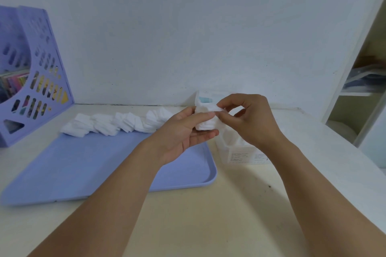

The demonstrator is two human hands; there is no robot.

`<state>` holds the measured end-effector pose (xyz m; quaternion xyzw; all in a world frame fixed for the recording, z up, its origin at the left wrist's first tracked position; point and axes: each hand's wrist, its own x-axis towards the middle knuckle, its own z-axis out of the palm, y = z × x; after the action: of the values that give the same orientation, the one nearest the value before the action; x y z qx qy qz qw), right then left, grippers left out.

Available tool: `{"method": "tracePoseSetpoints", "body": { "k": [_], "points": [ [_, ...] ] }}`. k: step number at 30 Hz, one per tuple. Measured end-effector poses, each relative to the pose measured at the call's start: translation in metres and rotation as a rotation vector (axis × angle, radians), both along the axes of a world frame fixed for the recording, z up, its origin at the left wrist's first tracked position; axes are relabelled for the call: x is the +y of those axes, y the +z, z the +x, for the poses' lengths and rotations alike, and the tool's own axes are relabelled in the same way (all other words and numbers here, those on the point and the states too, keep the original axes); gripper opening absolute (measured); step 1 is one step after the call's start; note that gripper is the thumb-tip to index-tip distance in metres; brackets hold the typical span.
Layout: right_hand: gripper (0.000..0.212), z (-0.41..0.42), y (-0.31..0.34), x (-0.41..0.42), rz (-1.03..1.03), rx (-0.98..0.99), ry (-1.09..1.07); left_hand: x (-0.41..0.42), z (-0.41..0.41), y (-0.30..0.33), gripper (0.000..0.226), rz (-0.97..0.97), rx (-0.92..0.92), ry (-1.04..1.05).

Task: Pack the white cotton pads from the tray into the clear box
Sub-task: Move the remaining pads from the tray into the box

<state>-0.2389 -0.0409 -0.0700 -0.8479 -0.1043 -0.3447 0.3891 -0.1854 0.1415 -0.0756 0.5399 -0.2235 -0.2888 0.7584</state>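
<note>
Unreadable small print on clear box (246,155) label

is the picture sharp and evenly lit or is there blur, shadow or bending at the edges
Head view: soft throughout, the print on the clear box unreadable; the left hand and right hand slightly blurred around the stack of pads; arm shadows fall on the table; wide-angle bending curves the purple file rack and the blue tray.

One blue tray (73,169) lies on the worktop (208,215). Along the tray's far edge runs one row of white cotton pads (117,124), too many and too overlapped to count. Right of the tray stands one clear box (240,152). Two hands, left (183,133) and right (248,119), share one small stack of pads (205,119). Left of the tray stands one purple file holder (35,69).
</note>
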Motion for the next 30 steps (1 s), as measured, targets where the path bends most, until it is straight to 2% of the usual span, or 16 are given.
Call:
{"method": "tracePoseSetpoints", "body": {
  "k": [2,6,9,12,15,19,21,23,25,28,30],
  "points": [
    [0.01,0.002,-0.002,-0.002,0.0,0.016,0.0,0.0,0.0,0.0,0.039,-0.007,-0.004,-0.001],
    [0.015,0.003,-0.002,-0.003,-0.016,0.036,0.004,-0.001,0.001,0.001,0.047,-0.01,0.029,0.009],
    [0.018,0.0,0.0,-0.003,0.001,0.069,0.061,-0.002,0.002,0.0,0.036,-0.035,0.089,0.036],
    [0.035,-0.001,0.004,0.001,0.136,0.182,0.117,-0.003,0.004,-0.002,0.03,-0.067,0.153,0.078],
    [0.054,-0.002,0.006,0.013,0.346,0.318,0.166,-0.01,0.001,-0.004,0.036,-0.103,0.233,0.08],
    [0.062,-0.008,0.002,0.03,0.193,0.425,0.189,-0.02,-0.009,-0.005,0.036,-0.171,0.342,-0.022],
    [0.071,-0.01,0.004,0.032,0.215,0.379,0.217,-0.019,-0.008,-0.006,0.031,-0.225,0.393,-0.054],
    [0.093,-0.01,0.007,0.028,0.288,0.275,0.225,-0.016,-0.007,-0.008,0.035,-0.285,0.459,-0.083],
    [0.105,-0.01,0.006,0.023,0.296,0.23,0.252,-0.015,-0.01,-0.012,0.039,-0.352,0.54,-0.129],
    [0.107,-0.009,0.003,0.023,0.246,0.206,0.294,-0.019,-0.018,-0.017,0.042,-0.42,0.593,-0.214],
    [0.1,-0.008,0.003,0.025,0.248,0.162,0.289,-0.023,-0.017,-0.019,0.045,-0.391,0.568,-0.207]
  ]
}}
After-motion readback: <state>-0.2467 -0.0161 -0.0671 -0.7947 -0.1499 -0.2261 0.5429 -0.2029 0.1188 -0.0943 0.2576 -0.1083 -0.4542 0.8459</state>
